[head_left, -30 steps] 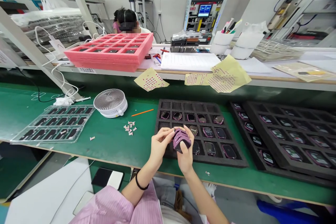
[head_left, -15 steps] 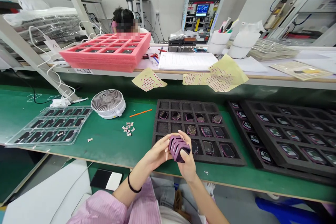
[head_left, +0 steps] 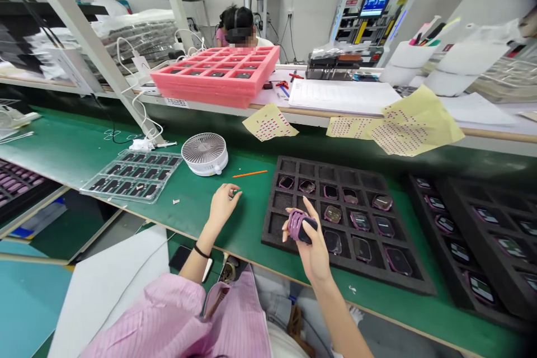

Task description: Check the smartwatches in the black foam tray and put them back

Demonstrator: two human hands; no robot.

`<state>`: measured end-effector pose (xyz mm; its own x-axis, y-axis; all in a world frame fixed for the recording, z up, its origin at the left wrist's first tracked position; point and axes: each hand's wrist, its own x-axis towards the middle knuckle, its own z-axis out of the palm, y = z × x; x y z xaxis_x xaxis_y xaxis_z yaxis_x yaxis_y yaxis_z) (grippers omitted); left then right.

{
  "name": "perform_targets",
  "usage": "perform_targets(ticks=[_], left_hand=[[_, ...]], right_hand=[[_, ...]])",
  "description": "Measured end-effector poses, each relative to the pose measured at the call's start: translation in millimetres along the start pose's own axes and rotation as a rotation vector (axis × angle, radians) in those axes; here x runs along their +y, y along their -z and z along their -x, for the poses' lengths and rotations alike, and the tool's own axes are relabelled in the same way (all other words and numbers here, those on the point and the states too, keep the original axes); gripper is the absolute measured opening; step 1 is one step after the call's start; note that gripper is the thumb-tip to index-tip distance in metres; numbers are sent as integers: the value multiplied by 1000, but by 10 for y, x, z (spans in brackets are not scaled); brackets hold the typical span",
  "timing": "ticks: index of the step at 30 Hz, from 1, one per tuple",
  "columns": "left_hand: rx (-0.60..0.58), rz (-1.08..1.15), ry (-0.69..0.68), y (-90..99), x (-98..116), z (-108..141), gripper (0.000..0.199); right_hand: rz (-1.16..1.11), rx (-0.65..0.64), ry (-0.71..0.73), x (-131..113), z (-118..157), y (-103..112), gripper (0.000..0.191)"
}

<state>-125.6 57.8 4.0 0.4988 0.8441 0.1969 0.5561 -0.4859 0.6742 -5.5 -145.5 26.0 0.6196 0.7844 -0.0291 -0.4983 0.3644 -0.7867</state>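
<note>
Evidently, the right hand (head_left: 315, 249) had closed thumb and fingers around a stack of purple frames (head_left: 297, 226), positioned over the near left part of the black foam tray (head_left: 283, 199). The left hand (head_left: 224, 201) was over the green bench (head_left: 251, 210) with fingers curled; whether the fingertips pinched anything could not be determined. Beyond it lay a white fan (head_left: 205, 155) and an orange stick (head_left: 250, 174).
</note>
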Motion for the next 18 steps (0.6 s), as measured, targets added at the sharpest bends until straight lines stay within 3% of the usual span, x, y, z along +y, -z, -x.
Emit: perform_targets(ticks=[4, 12, 15, 18], left_hand=[[-20, -242, -96, -76, -245, -81, 12], [-164, -261, -155, -130, -314, -128, 17], [-191, -262, -160, -72, -213, -142, 19], [-211, -121, -225, 14, 82, -72, 17]], right_hand=[[1, 7, -17, -25, -13, 48, 50], [-70, 27, -36, -55, -60, 73, 48], [-104, 27, -74, -84, -76, 70, 49], [-160, 15, -165, -127, -91, 53, 49]])
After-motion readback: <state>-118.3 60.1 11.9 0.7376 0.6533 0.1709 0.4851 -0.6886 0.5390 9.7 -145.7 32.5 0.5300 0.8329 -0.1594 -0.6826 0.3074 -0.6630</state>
